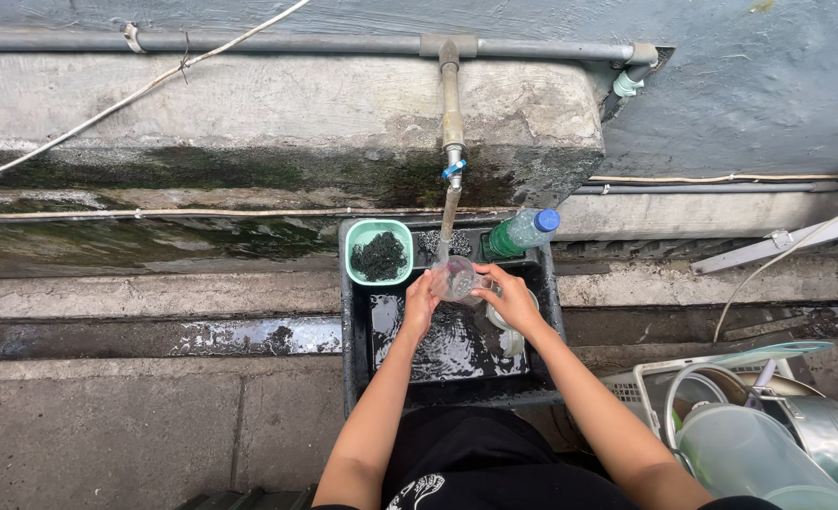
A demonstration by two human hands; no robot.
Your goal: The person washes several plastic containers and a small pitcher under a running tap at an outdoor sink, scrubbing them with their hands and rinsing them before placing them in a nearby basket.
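Both of my hands hold a clear drinking glass [454, 279] under a stream of water from the wall tap [452, 170]. My left hand [419, 307] cups the glass from the left side. My right hand [511, 297] grips it from the right, fingers round the rim. The glass hangs over a dark plastic crate [358, 378] wet with running water. A pale dish lies in the crate beneath my right hand, mostly hidden.
A green tub [378, 250] with dark scrubbing pads sits at the crate's back left. A plastic bottle with a blue cap [521, 231] lies at its back right. A basket [627, 385] with a clear jug [750, 453] and metal pots [830, 430] stands at right. Concrete ledges run across.
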